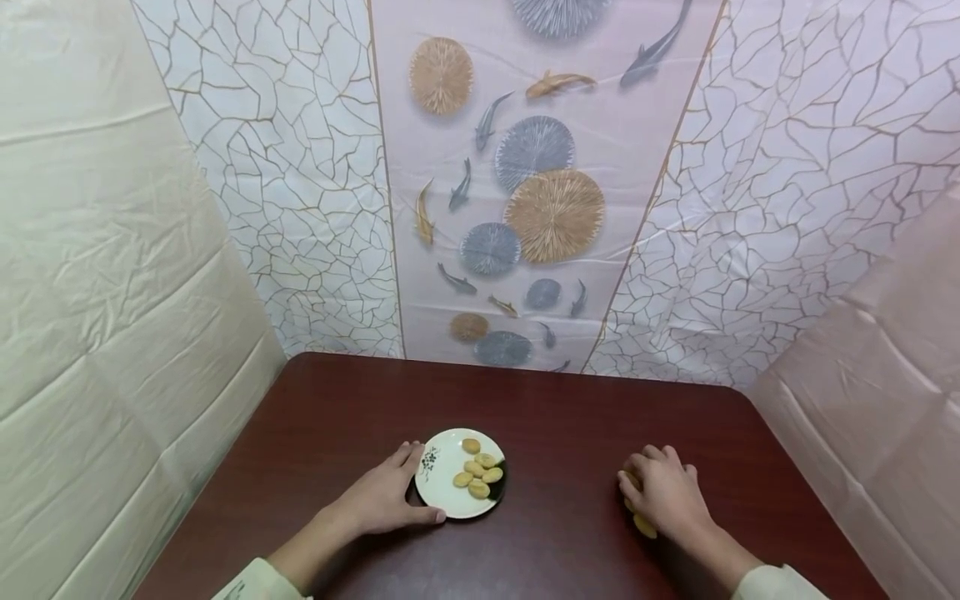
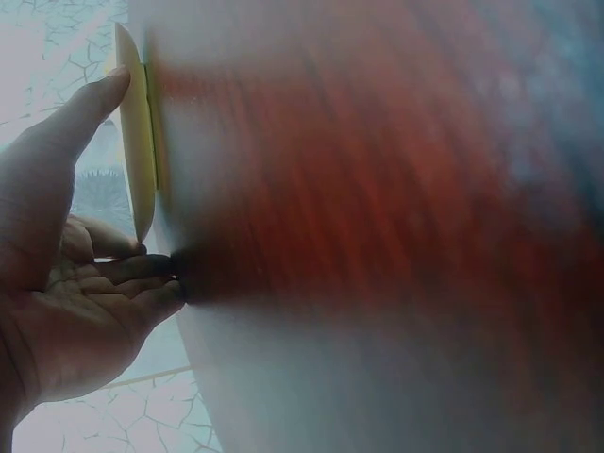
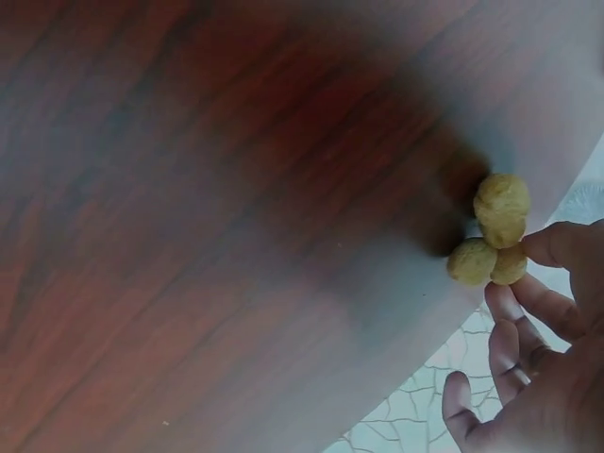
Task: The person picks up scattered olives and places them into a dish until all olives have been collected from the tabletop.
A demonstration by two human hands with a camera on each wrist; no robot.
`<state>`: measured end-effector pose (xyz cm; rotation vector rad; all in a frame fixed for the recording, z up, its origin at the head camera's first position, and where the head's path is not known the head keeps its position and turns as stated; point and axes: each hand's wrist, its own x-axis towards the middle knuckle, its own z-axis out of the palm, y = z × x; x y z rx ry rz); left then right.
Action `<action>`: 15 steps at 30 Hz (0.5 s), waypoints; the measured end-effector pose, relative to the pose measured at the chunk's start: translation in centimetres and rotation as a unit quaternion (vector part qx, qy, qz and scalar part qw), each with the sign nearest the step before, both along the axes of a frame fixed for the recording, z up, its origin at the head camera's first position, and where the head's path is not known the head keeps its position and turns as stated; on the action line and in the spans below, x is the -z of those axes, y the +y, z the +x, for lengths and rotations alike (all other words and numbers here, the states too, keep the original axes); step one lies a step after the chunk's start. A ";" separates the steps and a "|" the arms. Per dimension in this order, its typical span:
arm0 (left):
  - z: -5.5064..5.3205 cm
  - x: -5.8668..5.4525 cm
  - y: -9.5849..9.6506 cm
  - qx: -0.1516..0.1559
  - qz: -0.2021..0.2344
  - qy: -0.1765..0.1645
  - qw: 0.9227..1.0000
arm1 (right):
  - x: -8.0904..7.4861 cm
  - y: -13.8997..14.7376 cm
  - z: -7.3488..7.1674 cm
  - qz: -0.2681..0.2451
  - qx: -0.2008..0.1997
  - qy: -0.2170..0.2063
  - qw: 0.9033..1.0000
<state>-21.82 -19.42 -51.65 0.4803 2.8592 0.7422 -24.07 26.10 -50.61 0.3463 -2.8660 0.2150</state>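
A round white plate (image 1: 442, 493) with a dark floral mark and a dark patch at its right edge lies left of the table's middle. Several small yellow oval biscuits (image 1: 474, 468) rest on it. My left hand (image 1: 378, 500) holds the plate's left side, thumb at the near rim and fingers at the far rim. In the left wrist view the plate (image 2: 139, 142) appears edge-on. On the table's right, my right hand (image 1: 667, 492) pinches a yellow biscuit (image 3: 511, 267) between thumb and fingers. Other biscuits (image 3: 501, 200) sit against it; the hand partly hides them in the head view.
The dark red-brown wooden table (image 1: 555, 550) has rounded far corners. Behind it hangs a patterned cloth (image 1: 525, 300) with fish and round leaves. Pale cloth walls (image 1: 112, 333) close in the left and right sides.
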 end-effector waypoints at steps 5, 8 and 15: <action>0.1 -0.1 0.0 0.003 0.002 0.000 1.000 | -0.3 -0.8 0.1 -0.003 -0.017 0.041 0.999; 0.1 -0.1 0.0 0.003 0.001 0.000 1.000 | -0.7 -1.6 0.2 -0.011 -0.028 0.058 0.998; -0.1 -0.2 0.1 0.001 -0.007 -0.003 1.000 | -1.1 -3.7 0.2 -0.024 -0.057 0.089 0.994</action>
